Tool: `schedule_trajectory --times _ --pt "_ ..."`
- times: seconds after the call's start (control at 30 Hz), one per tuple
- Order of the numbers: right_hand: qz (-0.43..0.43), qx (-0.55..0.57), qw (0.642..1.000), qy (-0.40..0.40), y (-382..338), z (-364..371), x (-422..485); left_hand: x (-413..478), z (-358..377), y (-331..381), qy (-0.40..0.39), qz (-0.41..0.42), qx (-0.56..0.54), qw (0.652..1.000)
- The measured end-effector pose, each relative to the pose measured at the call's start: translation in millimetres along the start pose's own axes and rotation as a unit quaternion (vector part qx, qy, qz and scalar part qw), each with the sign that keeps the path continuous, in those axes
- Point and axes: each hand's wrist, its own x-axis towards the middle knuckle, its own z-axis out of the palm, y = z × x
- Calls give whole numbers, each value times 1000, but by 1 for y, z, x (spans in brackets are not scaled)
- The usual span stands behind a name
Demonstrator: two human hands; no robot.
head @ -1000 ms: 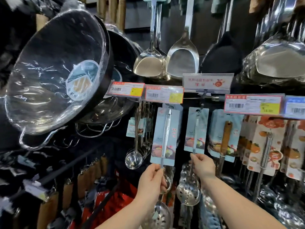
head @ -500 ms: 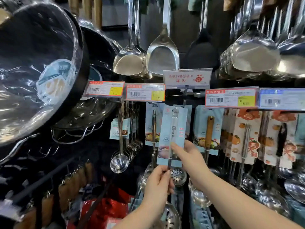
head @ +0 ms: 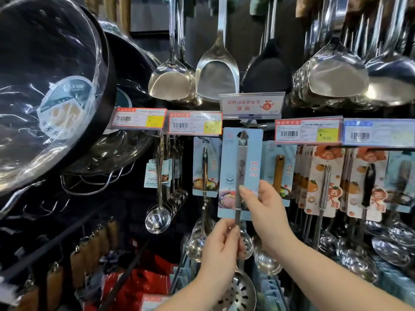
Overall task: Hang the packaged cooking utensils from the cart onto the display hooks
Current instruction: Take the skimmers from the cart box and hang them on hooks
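Price tags (head: 195,123) close above, carded utensils (head: 205,169) tight on both sides.

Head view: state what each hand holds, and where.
Both hold one packaged skimmer: left hand pinches its handle below the blue card; right hand grips the card's lower right edge.

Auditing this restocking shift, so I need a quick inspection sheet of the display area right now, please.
Surface: nothing seen.
Job's things: carded skimmer held up, top under the sign; whether it is hooked, cannot tell.
Clutter: red packs low left.
Grippers: left hand pinches the skimmer's stem; right hand holds its card.
Cables: nothing seen.
Surroundings: wrapped pans left, spatulas above, ladles, carded utensils right.
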Motion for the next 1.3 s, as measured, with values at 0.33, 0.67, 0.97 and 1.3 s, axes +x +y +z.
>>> schedule_trajectory --times 0.33,0.67,0.97,1.3 --pt "3 -2 1000 13 4 -7 11 12 9 1 -8 0 20 1000" --pt "-3 -7 1000 28 12 -13 13 14 16 -5 -7 9 32 999" --pt "6 1 1000 20 18 -15 14 10 15 -13 -24 7 41 999" --pt "38 -87 995 29 28 -19 27 19 15 -25 -27 -46 30 998"
